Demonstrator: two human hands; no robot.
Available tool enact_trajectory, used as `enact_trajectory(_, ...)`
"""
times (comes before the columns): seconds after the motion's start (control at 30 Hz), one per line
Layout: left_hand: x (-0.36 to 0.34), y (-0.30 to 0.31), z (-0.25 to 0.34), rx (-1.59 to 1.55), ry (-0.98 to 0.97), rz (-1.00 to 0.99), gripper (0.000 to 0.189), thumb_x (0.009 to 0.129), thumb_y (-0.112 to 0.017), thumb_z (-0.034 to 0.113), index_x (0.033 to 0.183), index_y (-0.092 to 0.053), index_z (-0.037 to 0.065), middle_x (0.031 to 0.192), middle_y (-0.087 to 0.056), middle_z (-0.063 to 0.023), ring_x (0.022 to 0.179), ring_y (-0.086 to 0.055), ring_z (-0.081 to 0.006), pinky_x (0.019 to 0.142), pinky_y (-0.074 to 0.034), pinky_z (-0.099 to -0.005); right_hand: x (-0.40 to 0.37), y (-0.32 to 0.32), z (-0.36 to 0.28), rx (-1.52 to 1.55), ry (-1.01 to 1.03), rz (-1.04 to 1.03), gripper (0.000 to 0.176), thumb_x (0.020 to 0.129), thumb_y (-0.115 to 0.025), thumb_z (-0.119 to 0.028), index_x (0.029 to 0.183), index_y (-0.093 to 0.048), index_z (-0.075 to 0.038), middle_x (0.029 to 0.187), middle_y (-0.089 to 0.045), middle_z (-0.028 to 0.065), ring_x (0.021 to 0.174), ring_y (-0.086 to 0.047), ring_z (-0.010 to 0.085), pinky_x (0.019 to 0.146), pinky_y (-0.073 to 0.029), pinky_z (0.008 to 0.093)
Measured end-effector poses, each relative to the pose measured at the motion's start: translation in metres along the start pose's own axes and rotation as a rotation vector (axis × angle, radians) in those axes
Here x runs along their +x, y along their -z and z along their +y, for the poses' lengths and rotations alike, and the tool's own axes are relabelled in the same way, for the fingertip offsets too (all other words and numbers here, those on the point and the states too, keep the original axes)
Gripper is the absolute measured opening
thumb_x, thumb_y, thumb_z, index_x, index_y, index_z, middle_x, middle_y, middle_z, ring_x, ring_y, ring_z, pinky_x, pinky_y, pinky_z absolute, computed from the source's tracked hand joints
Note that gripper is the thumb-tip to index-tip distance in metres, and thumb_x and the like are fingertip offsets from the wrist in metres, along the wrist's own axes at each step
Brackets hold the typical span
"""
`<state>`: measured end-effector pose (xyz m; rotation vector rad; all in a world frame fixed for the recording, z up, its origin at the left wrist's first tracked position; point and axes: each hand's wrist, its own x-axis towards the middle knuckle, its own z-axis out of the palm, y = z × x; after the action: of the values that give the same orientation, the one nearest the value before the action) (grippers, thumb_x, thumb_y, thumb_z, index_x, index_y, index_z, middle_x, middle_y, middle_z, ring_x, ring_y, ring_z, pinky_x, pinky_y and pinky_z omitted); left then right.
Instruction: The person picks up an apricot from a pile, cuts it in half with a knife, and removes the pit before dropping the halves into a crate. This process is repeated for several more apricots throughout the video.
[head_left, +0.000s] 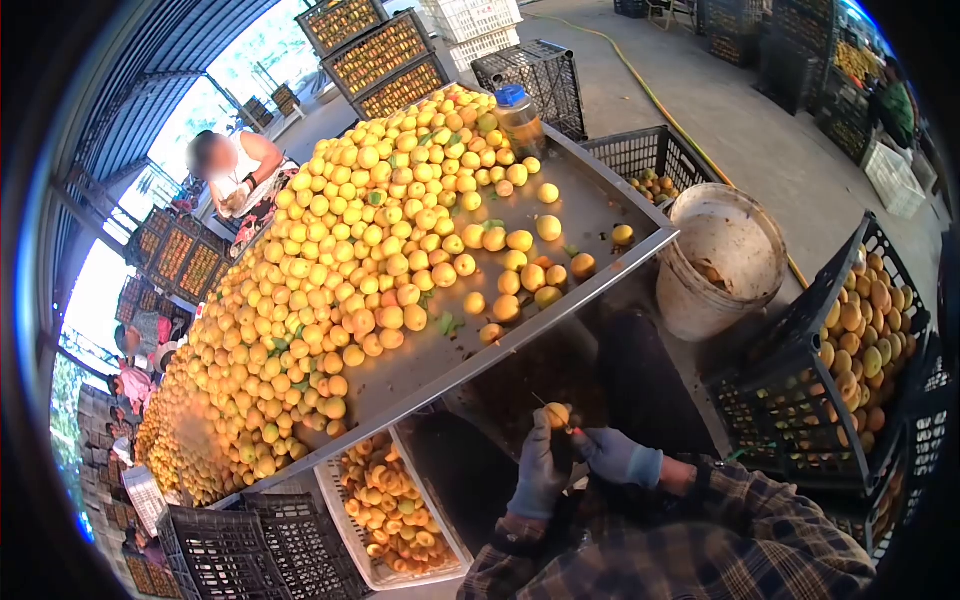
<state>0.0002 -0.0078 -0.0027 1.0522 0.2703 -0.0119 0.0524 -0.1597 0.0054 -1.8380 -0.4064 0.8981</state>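
Observation:
In grey gloves, both my hands are close together over my lap, just below the metal table's front edge. My left hand (538, 472) is closed on a yellow-orange apricot (557, 414), held up at the fingertips. My right hand (612, 456) grips a small knife with a red handle (573, 431), right against the fruit. A thin dark tip shows on the far side of the apricot; most of the blade is hidden. Below the table, to the left, stands a white crate (455, 545) of halved apricots (390, 505).
A big heap of apricots (340, 240) covers much of the metal table (400, 395). A blue-lidded jar (519, 122) stands at its far corner. A dirty white bucket (690, 290) and a black crate of fruit (790, 400) are at right. Another person (245, 165) sits across the table.

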Motion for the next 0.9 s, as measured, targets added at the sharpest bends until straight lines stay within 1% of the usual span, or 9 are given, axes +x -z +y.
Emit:
enact_trajectory(0.2, -0.001, -0.004, 0.020, -0.220, 0.045, 0.097, 0.046, 0.104, -0.043, 0.040, 0.129, -0.052, 0.003, 0.109, -0.063, -0.0076, 0.105, -0.058, -0.0185, 0.097, -0.046, -0.0304, 0.008, 0.004, -0.002, 0.202, -0.059, -0.152, 0.054, 0.101, -0.045, -0.048, 0.101, -0.063, 0.003, 0.086, -0.067, 0.0218, 0.083, -0.066, 0.0325, 0.076, -0.050, 0.0388)
enact_trajectory(0.33, -0.001, 0.010, 0.012, -0.102, 0.049, 0.068, 0.046, 0.104, -0.042, 0.039, 0.129, -0.052, 0.002, 0.109, -0.064, -0.0091, 0.108, -0.058, -0.0197, 0.097, -0.046, -0.0309, 0.003, -0.003, 0.004, 0.110, -0.050, -0.096, 0.054, 0.101, -0.045, -0.048, 0.100, -0.064, 0.002, 0.082, -0.066, 0.0198, 0.079, -0.064, 0.0289, 0.075, -0.050, 0.0384)
enact_trajectory(0.43, 0.001, 0.011, 0.002, -0.469, 0.185, 0.038, 0.047, 0.105, -0.040, 0.040, 0.129, -0.051, 0.002, 0.111, -0.064, -0.0106, 0.109, -0.059, -0.0209, 0.096, -0.047, -0.0313, 0.003, -0.010, 0.010, 0.051, -0.083, -0.056, 0.055, 0.101, -0.044, -0.049, 0.100, -0.064, 0.002, 0.080, -0.066, 0.0193, 0.076, -0.063, 0.0271, 0.074, -0.050, 0.0388)
enact_trajectory(0.5, -0.006, 0.001, 0.003, -0.156, -0.010, 0.049, 0.049, 0.105, -0.038, 0.043, 0.129, -0.051, 0.002, 0.113, -0.064, -0.0109, 0.107, -0.060, -0.0219, 0.095, -0.049, -0.0328, 0.004, -0.011, 0.010, 0.054, -0.101, -0.044, 0.055, 0.101, -0.044, -0.050, 0.100, -0.064, 0.002, 0.080, -0.066, 0.0193, 0.075, -0.062, 0.0264, 0.074, -0.050, 0.0391)
enact_trajectory(0.63, 0.000, 0.012, 0.002, -0.142, 0.161, 0.058, 0.048, 0.103, -0.043, 0.043, 0.128, -0.052, 0.002, 0.114, -0.064, -0.0117, 0.106, -0.061, -0.0227, 0.094, -0.050, -0.0345, 0.014, -0.007, 0.014, 0.066, -0.053, -0.066, 0.056, 0.100, -0.044, -0.050, 0.097, -0.063, 0.002, 0.079, -0.065, 0.0192, 0.074, -0.062, 0.0266, 0.071, -0.049, 0.0391)
enact_trajectory(0.7, 0.000, 0.006, 0.006, 0.344, -0.164, 0.111, 0.048, 0.102, -0.046, 0.044, 0.127, -0.053, 0.003, 0.111, -0.064, -0.0113, 0.105, -0.061, -0.0235, 0.093, -0.050, -0.0350, 0.014, -0.007, 0.014, 0.108, -0.035, -0.073, 0.056, 0.100, -0.044, -0.051, 0.096, -0.063, 0.002, 0.078, -0.065, 0.0187, 0.073, -0.061, 0.0265, 0.071, -0.048, 0.0390)
enact_trajectory(0.73, 0.000, 0.007, 0.007, 0.344, -0.164, 0.111, 0.048, 0.102, -0.046, 0.044, 0.127, -0.053, 0.003, 0.111, -0.064, -0.0113, 0.105, -0.061, -0.0235, 0.093, -0.050, -0.0350, 0.011, -0.006, 0.013, 0.113, -0.052, -0.103, 0.056, 0.100, -0.044, -0.051, 0.096, -0.063, 0.002, 0.079, -0.065, 0.0186, 0.074, -0.061, 0.0267, 0.071, -0.048, 0.0391)
enact_trajectory(0.8, 0.000, 0.011, 0.008, -0.370, 0.135, 0.154, 0.047, 0.102, -0.046, 0.044, 0.123, -0.054, 0.003, 0.109, -0.063, -0.0113, 0.102, -0.062, -0.0237, 0.093, -0.051, -0.0341, 0.009, -0.007, 0.013, 0.112, -0.070, -0.137, 0.056, 0.100, -0.043, -0.051, 0.096, -0.063, 0.001, 0.080, -0.065, 0.0186, 0.074, -0.061, 0.0270, 0.071, -0.048, 0.0393)
enact_trajectory(0.9, 0.003, 0.021, -0.004, -0.583, 0.260, 0.095, 0.045, 0.102, -0.044, 0.044, 0.118, -0.055, 0.003, 0.108, -0.062, -0.0112, 0.101, -0.061, -0.0241, 0.095, -0.050, -0.0351, 0.007, -0.011, 0.014, 0.032, -0.097, -0.127, 0.055, 0.101, -0.042, -0.050, 0.097, -0.064, 0.001, 0.086, -0.067, 0.0208, 0.080, -0.064, 0.0320, 0.073, -0.049, 0.0412)
